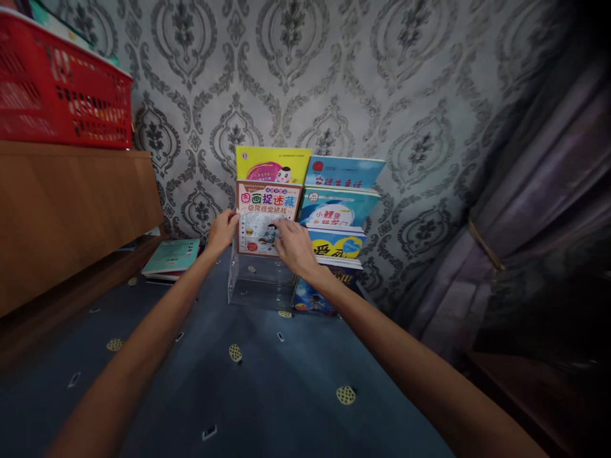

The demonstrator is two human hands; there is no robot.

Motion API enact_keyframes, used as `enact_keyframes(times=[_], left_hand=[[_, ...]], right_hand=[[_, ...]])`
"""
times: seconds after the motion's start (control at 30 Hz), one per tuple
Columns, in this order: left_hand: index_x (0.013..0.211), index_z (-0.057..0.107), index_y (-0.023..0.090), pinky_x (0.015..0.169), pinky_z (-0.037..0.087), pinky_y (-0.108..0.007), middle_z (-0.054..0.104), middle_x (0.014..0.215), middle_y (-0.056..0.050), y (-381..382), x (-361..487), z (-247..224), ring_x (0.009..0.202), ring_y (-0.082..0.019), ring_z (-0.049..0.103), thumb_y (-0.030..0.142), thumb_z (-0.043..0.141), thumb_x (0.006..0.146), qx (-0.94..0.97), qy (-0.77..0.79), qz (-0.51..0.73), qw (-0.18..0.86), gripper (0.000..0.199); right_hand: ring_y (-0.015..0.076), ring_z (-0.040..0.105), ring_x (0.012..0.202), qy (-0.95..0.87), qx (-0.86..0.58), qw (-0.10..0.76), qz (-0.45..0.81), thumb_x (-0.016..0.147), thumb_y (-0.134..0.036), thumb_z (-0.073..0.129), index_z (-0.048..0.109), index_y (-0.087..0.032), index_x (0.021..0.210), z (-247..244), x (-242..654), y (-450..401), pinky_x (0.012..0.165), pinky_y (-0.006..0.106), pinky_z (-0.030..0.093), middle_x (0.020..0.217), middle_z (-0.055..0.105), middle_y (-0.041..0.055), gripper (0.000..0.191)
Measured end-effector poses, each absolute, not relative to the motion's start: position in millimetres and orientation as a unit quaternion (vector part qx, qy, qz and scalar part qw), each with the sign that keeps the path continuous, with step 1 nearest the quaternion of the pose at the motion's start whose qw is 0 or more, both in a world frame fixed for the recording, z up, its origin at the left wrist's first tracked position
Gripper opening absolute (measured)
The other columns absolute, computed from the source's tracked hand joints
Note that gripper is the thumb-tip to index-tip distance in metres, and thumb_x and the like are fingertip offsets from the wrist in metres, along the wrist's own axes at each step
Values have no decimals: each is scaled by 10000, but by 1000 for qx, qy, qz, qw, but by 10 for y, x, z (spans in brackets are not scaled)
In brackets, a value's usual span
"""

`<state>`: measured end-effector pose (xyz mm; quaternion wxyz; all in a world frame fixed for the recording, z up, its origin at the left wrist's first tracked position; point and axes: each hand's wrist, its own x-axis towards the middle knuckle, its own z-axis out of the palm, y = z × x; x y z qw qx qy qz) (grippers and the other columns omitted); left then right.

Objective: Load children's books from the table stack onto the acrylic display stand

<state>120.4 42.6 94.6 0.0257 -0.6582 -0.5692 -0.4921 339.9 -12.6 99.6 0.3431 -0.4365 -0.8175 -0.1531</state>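
Observation:
A brown-bordered picture book with colourful Chinese lettering stands upright in the left column of a clear acrylic book rack. At the book's left edge, my left hand is closed with fingertips pinching it. My right hand is closed at the lower right side, its fingers over the cover and edge. Behind it rises a yellow book. In the right column are a blue book, a teal book, a yellow-and-blue book and a dark blue book.
The rack stands on a dark blue patterned cloth against the patterned wall. Left of it lies a small stack of books beside a wooden cabinet bearing a red basket. A grey-purple curtain hangs right.

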Motion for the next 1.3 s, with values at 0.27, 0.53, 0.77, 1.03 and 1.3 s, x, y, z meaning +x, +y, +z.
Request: enact_keyframes(times=[0.27, 0.53, 0.77, 1.03, 1.3], left_hand=[[959, 664, 190, 733, 441, -282, 724, 915, -63, 493, 1193, 965, 802, -204, 638, 352, 481, 922, -652, -565, -505, 11, 248], [969, 635, 169, 687, 456, -271, 714, 844, -46, 491, 1204, 999, 660, -171, 644, 317, 468, 941, -670, -566, -480, 17, 225], [1031, 616, 179, 658, 499, -268, 717, 823, -40, 543, 1200, 946, 650, -169, 660, 308, 482, 944, -684, -532, -499, -31, 206], [1034, 612, 166, 668, 528, -288, 726, 866, -61, 593, 1181, 945, 654, -178, 678, 289, 494, 929, -693, -520, -497, -37, 200], [973, 591, 175, 569, 521, -245, 694, 790, -26, 623, 1161, 989, 598, -152, 655, 270, 517, 912, -698, -506, -503, -65, 136]], right_hand=[[325, 522, 1289, -821, -459, 306, -149, 925, -155, 463, 583, -124, 1331, 960, 3367, -123, 1047, 452, 422, 1418, 560, 196, 425], [300, 546, 1254, -823, -490, 253, -132, 947, -156, 456, 551, -136, 1352, 985, 3306, -187, 1023, 423, 425, 1409, 573, 166, 416], [274, 560, 1226, -827, -520, 179, -116, 971, -200, 460, 564, -143, 1327, 947, 3171, -135, 1025, 388, 400, 1272, 667, 142, 374], [259, 600, 1182, -829, -527, 161, -96, 1011, -302, 453, 645, -158, 1215, 1014, 2966, -66, 965, 351, 450, 1262, 669, 124, 315], [258, 650, 1143, -830, -538, 138, -58, 1000, -330, 479, 602, -194, 1312, 1099, 2879, -7, 941, 348, 478, 1215, 706, 118, 362]])
